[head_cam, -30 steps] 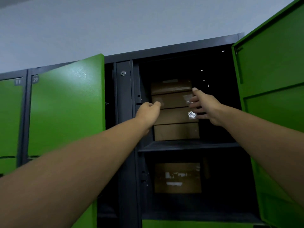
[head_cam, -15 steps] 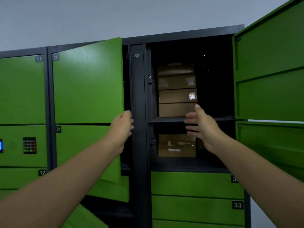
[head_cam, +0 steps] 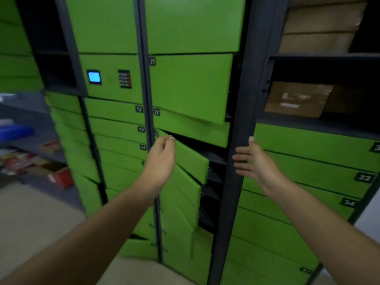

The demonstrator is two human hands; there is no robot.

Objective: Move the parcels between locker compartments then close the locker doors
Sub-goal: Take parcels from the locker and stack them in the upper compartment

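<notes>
Reaching the ajar door (head_cam: pixel 191 161), the left hand (head_cam: pixel 162 159) curls fingers at its top edge, grip unclear, probably to shut it; right hand (head_cam: pixel 254 161) hovers empty, fingers spread.

Ajar green doors (head_cam: pixel 191 161) jutting out of the middle column, barring straight reach into the dark slots (head_cam: pixel 214 156) behind; narrow entry only past their right edges. Beyond the dark upright post (head_cam: pixel 240 120), an open compartment (head_cam: pixel 308 70) partly filled by a cardboard parcel (head_cam: pixel 296 98), with free room above it.
</notes>
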